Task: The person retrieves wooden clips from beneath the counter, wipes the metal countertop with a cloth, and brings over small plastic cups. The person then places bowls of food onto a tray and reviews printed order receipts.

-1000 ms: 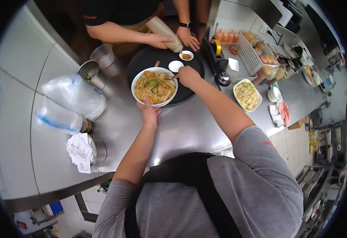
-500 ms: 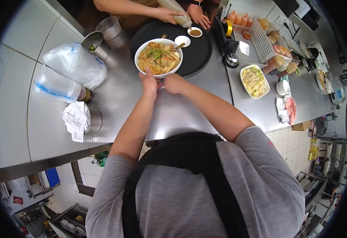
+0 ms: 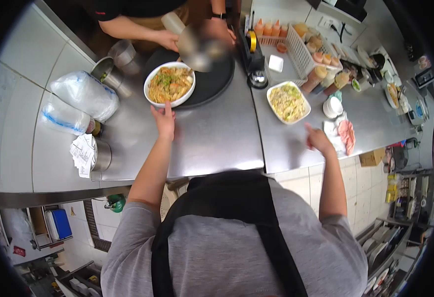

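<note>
The left hand (image 3: pixel 164 121) is laid flat on the steel counter (image 3: pixel 212 143), fingers stretched toward the round white bowl (image 3: pixel 170 84) of noodles; the fingertips touch or nearly touch the bowl's near rim, and nothing is gripped. The bowl sits at the left edge of a black tray (image 3: pixel 212 81), partly on it and partly on the counter.

The right hand (image 3: pixel 319 140) is held near the counter's front edge, loosely open and empty, with 1 finger raised. It is well apart from the bowl and just below a square white dish (image 3: pixel 288 102) of rice. Folded cloths (image 3: pixel 345 133) lie just to its right, and a stack of small white saucers (image 3: pixel 333 105) stands beyond them.

At the far side of the tray, a co-worker's hands (image 3: pixel 170 38) are seen with a blurred squeeze bottle (image 3: pixel 187 39); what lies beneath the blur cannot be told. 2 clear bags (image 3: pixel 81 101) rest on the counter's left part, over metal canisters (image 3: pixel 109 75), and a bundle of paper slips (image 3: pixel 81 154) lies beside another canister. A white basket (image 3: pixel 303 59) of sauce bottles stands behind the rice dish.
</note>
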Demonstrator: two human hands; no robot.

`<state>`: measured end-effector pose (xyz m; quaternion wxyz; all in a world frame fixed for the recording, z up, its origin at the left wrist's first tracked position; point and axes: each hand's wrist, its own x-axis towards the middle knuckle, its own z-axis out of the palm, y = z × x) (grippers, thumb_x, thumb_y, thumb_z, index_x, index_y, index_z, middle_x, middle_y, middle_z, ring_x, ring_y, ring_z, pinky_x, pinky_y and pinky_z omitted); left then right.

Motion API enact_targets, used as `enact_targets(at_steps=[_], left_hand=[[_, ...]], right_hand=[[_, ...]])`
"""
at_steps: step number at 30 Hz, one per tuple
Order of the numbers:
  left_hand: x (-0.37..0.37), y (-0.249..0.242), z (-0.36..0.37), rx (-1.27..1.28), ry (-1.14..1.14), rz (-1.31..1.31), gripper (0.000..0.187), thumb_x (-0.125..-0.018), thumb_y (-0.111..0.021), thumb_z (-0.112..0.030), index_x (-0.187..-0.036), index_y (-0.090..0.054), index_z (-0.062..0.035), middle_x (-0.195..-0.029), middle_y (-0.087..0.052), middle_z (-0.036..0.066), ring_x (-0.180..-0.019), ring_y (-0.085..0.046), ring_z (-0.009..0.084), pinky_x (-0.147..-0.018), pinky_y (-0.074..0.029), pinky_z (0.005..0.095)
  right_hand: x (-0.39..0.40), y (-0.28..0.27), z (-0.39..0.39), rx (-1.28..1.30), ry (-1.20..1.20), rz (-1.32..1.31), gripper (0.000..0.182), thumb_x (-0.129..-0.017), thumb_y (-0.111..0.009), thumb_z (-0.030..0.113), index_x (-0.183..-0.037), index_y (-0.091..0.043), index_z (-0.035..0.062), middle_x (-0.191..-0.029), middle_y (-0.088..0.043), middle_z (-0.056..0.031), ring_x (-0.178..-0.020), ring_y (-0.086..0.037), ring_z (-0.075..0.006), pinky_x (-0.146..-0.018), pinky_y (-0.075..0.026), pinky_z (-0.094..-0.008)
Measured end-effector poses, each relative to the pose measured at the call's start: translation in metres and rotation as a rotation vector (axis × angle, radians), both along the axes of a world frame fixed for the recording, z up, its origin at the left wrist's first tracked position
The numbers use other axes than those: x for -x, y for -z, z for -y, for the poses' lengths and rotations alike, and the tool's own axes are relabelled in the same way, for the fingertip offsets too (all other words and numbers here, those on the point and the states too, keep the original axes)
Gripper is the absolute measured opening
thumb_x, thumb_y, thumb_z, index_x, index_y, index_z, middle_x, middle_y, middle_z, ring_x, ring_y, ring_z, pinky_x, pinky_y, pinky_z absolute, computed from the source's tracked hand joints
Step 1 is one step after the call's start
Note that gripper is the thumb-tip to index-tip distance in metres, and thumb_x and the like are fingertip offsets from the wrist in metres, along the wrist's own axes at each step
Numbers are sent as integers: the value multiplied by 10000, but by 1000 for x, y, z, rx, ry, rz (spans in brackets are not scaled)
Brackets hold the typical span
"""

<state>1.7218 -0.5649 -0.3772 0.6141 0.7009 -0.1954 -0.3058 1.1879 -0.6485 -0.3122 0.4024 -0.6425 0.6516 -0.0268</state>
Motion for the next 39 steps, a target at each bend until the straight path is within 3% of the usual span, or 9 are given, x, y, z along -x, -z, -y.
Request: enact_targets(at_steps=[5,7,12,14,16,23,31,35,39], left_hand=[[-11,46,20,66,-87,257,943,-877,-732,-257,-1514,-62,-71,-1063,-526,77,-761,-570,145,-625,-495,279],[5,12,8,24,-65,140,947,-863,-748,-249,-1509,-81,-63,-1074,-518,80,-756,-566,145,-625,-499,286],[-26,75,9,46,-48,395,838,-836,-629,-9,-1512,-146,-119,-1145,-504,131,-695,-582,175,-501,-495,317],[-3,55,6,45,-161,600,839,-774,-720,-102,-1464,-257,15,-1373,-461,241,-1294,-435,373,-1102,-328,446],[60,12,-5,15,-321,570,723,-796,-674,-68,-1421,-324,27,-1389,-406,267,-1316,-366,406,-1126,-269,489],[296,-42,3,338,1322,568,286,-867,-705,-275,-1063,-608,-91,-864,-615,92,-798,-616,214,-716,-504,336],[334,-27,50,236,1692,1017,374,-752,-623,-28,-1120,-641,-94,-1055,-600,143,-1034,-590,311,-888,-469,387],[257,-268,69,472,1359,1019,434,-827,-658,-104,-1254,-578,-107,-1333,-521,127,-1331,-427,304,-1113,-332,428],[168,-557,119,1279,276,1008,238,-803,-675,-90,-1022,-595,-44,-975,-623,56,-847,-612,165,-796,-504,308]], right_hand=[[129,77,34,698,243,-557,782,-955,-318,648,-861,-709,-23,-722,-677,-194,-702,-683,-331,-719,-532,-440],[96,32,22,358,240,-754,719,-959,-363,602,-954,-710,-28,-968,-698,-230,-958,-668,-390,-838,-511,-499],[119,77,20,401,80,-715,670,-976,-351,541,-779,-726,21,-812,-712,-176,-844,-688,-351,-780,-517,-477],[122,78,15,310,18,-656,649,-959,-399,542,-802,-727,5,-811,-711,-180,-826,-689,-337,-810,-508,-454],[107,76,-7,338,-36,-563,606,-905,-504,560,-822,-729,4,-820,-711,-183,-829,-687,-344,-811,-503,-455],[43,83,-71,420,31,277,348,-737,-779,265,-535,-634,22,-529,-607,-87,-473,-582,-171,-496,-474,-321],[3,47,-95,632,24,7,486,-610,-872,370,-889,-611,70,-737,-652,-83,-665,-641,-256,-631,-502,-402],[-5,46,-102,678,105,-55,488,-622,-855,415,-860,-592,80,-726,-649,-93,-659,-643,-273,-611,-493,-407],[-13,52,-103,786,119,-105,447,-661,-809,433,-852,-598,88,-785,-663,-118,-699,-651,-308,-611,-487,-425]])
